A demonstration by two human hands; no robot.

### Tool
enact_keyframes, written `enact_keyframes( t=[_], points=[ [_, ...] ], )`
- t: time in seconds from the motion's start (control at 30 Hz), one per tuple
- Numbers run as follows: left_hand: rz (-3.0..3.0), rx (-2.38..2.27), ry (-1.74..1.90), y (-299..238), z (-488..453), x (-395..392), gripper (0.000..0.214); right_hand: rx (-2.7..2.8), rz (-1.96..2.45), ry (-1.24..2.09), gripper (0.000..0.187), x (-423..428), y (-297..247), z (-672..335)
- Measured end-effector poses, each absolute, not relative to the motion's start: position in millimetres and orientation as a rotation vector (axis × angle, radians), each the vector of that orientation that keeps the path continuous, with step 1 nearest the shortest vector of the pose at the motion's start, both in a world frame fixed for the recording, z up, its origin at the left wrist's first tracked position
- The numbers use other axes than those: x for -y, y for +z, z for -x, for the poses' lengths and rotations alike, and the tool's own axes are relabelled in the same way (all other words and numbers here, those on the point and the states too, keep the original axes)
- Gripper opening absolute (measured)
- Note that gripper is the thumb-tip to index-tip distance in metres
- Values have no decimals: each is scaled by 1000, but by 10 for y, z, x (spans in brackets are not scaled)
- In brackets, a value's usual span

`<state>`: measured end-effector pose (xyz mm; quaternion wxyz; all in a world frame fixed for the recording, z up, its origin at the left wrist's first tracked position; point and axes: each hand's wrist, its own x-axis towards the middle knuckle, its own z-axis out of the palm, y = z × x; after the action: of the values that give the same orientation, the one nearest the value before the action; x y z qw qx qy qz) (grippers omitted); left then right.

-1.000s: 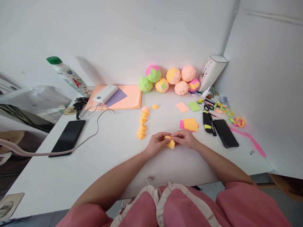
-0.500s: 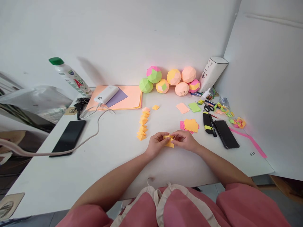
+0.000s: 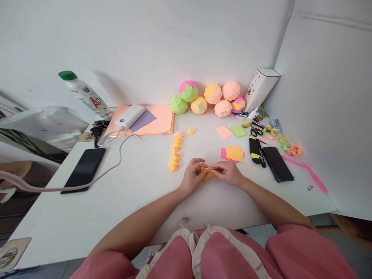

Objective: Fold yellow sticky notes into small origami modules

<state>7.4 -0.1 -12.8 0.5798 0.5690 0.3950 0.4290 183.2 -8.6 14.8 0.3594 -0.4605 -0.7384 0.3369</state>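
Between my hands is a small piece of orange paper, partly folded and partly hidden by my fingers. My left hand pinches its left side, and my right hand pinches its right side. To the left stands a column of folded orange paper pieces, with a pale peach one at its far end. One more folded orange piece lies apart from them. Just beyond my right hand is a stack of orange paper squares over pink ones.
Faceted paper balls sit along the wall. Peach and green paper lie before them. Scissors, a utility knife and a phone are at right; a second phone, a cable and a bottle at left.
The orange paper has been turned or folded between my fingers, and less of its flat face shows. My left fingers have lifted a little. The things on the table stay put.
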Motion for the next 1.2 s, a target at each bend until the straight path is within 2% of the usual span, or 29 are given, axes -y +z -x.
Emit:
enact_keyframes(
  t=[0.33,0.73,0.97,1.2],
  points=[
    [-1232,-946,895,-106,-67,6,23,1938,1162,884,6,61,109,-1869],
    [-1469,-934,926,-113,-67,5,16,1923,1096,929,3,42,94,-1851],
    [-1444,-940,957,-153,-76,5,15,1942,1165,867,4,60,79,-1851],
    [-1401,-932,1047,-160,-81,8,15,1895,1234,939,11,53,68,-1872]
  ],
)
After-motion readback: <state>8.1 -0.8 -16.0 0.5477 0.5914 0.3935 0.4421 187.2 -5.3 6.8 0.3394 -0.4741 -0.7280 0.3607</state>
